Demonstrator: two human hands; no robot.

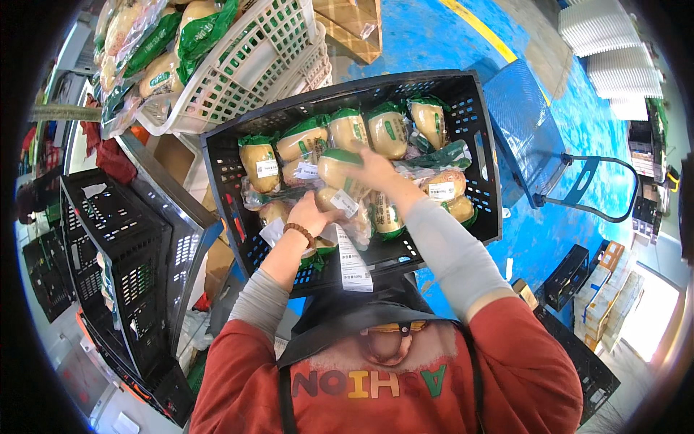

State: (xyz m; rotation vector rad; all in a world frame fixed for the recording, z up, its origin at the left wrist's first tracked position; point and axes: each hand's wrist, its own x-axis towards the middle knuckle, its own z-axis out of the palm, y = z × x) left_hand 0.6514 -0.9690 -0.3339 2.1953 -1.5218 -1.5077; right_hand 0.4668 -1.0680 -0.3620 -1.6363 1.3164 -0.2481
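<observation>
A black plastic crate (217, 173) in front of me holds several clear-and-green bags of pale yellow produce, which look like potatoes. Over the crate's middle, my right hand (372, 170) grips one of these bags (336, 168) by its right side, fingers partly blurred. My left hand (311, 215) is closed at the bag's lower left, its thumb beside a white label (344, 203). From that hand a strip of white printed labels (354, 260) hangs over the crate's near edge. Other bags, such as a labelled one (259, 165) at the left, lie around both hands.
At the upper left, a white basket (238, 69) is heaped with similar bags. Stacked black crates (137, 289) stand at my left. A blue hand trolley (528, 123) is on the blue floor (434, 40) at the right, with cartons (607, 289) beyond.
</observation>
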